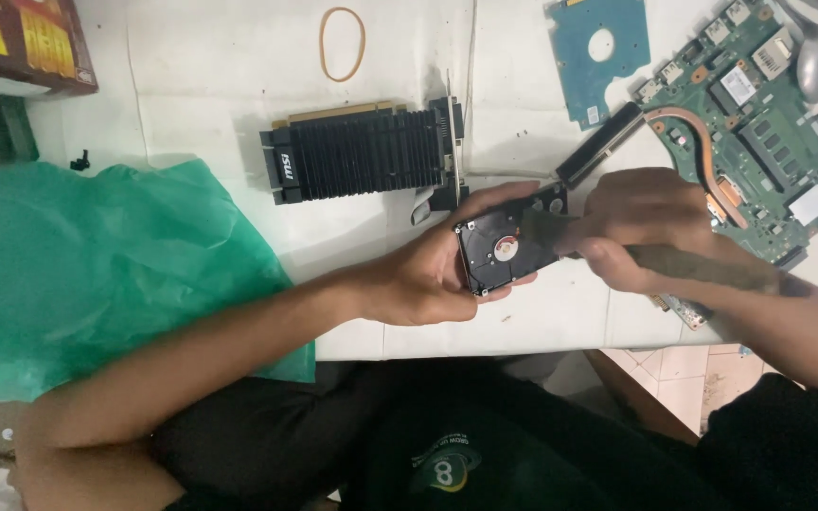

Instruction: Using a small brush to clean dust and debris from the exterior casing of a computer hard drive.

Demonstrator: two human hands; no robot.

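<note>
While the opened hard drive (pixel 502 248) is gripped at table centre by the left hand (pixel 428 274), a flat tool (pixel 617 248) clenched in the right hand (pixel 641 227) enters from 3 o'clock. Prying appears underway; steady leverage is judged necessary next.

Dark red-brown cardboard box (pixel 26 43), yellow-orange print, top left corner of table. White stickers (pixel 738 85) on green circuit board (pixel 759 132), right.

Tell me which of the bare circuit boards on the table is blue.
The small blue board with a round hole, at the top of the table. The large board to its right is green and carries a copper pipe and many chips.
</note>
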